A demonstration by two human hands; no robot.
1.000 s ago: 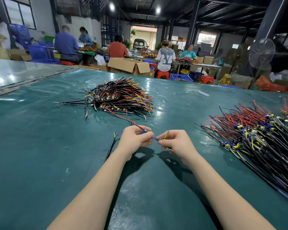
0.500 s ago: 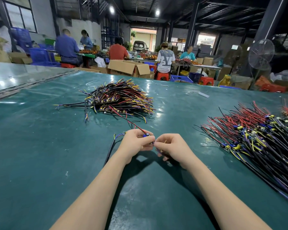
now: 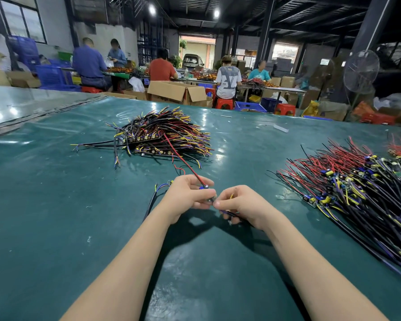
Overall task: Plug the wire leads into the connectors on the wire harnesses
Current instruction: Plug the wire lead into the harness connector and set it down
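Red wire pinched in curled left hand.

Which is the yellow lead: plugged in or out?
Out: the yellow lead sticks up free above the right hand, clear of the left hand.

Both hands pinch a wire harness together.

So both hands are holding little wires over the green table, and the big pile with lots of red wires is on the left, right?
Not quite. The left hand and right hand do hold little wires over the green table, but the big pile with lots of red wires is on the right, not the left. The head view shows it.
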